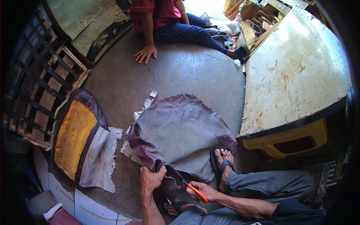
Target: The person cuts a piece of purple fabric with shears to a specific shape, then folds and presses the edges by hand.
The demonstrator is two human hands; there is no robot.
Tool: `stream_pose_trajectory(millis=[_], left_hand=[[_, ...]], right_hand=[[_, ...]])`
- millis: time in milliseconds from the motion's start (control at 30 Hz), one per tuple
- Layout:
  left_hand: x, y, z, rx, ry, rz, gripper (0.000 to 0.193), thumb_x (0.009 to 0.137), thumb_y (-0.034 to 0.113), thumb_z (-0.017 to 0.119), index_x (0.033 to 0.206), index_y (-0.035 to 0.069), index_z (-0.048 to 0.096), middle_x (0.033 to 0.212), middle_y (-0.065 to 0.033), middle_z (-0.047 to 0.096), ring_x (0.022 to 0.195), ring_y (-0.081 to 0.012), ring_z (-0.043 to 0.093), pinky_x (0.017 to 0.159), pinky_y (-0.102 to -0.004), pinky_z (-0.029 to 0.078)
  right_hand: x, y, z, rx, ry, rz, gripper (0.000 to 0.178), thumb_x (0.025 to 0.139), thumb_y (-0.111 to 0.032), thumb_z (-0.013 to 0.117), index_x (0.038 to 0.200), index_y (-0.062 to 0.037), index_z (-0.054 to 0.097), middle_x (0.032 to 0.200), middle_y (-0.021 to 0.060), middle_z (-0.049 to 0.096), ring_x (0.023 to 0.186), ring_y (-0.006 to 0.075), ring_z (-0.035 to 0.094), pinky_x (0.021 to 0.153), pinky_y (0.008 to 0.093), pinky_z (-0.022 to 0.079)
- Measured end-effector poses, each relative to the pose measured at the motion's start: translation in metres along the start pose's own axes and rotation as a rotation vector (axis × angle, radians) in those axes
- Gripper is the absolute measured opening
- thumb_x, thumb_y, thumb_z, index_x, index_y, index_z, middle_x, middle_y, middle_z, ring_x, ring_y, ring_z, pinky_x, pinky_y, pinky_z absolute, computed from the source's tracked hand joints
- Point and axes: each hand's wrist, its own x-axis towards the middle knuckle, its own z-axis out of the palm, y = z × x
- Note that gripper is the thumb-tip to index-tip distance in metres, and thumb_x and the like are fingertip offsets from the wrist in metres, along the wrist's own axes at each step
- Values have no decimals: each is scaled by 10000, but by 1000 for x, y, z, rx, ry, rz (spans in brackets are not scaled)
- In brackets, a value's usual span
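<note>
A round maroon leatherette seat cover (180,129), greyish and worn in its middle, lies spread on the floor in front of me. My left hand (151,179) pinches its near left edge, fingers closed on the material. In my right hand (202,193) is a pair of scissors (180,174) with orange handles and long dark blades. The blades point up and left, their tips at the cover's edge beside my left thumb. Whether they are biting into the material I cannot tell. A narrow flap of maroon material hangs below the blades. My sandalled foot (224,165) rests at the cover's right edge.
To the left lies a seat pad (75,138) with yellow foam and a torn whitish flap (99,161). A worn pale board (296,71) stands right, above a yellow frame (285,144). A person (161,22) sits ahead, one hand on the floor. Wooden slats (41,86) stand far left.
</note>
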Motion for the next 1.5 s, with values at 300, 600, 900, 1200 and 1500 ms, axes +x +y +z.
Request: stream_pose_trajectory(millis=[300,600,900,1200,1500], left_hand=[[-1,-9,1,-47,48,38,289,735,232,729,766,-27,605,623,-171,596,548,-284,595,583,-401,492],[-3,-4,2,-56,24,-20,302,731,239,737,786,-28,608,647,-192,599,570,-312,600,594,-406,494],[-4,-11,5,-28,51,-45,315,736,254,736,757,-30,602,644,-193,599,571,-350,595,592,-413,489],[-7,-8,4,-36,-4,-93,332,734,243,763,839,-52,650,692,-122,652,648,-183,615,631,-371,508],[-8,-7,8,-68,3,-95,330,743,245,760,845,-51,658,694,-113,646,660,-177,612,640,-371,508]], right_hand=[[0,-7,-2,-155,81,16,385,952,-450,658,1023,-81,575,673,-35,511,551,48,450,479,240,323],[14,3,-6,-129,29,11,314,979,-376,637,1084,-92,553,697,-31,516,565,62,474,491,231,373],[13,11,-8,-73,46,-26,355,961,-427,655,997,-83,577,650,-65,465,540,35,412,474,232,282],[22,-8,0,-89,45,-61,343,969,-417,644,1022,-84,585,677,-65,490,563,30,437,485,219,306],[55,-16,-6,-6,-144,-208,393,1042,-422,484,1209,-68,515,822,-25,528,746,60,508,677,226,433]])
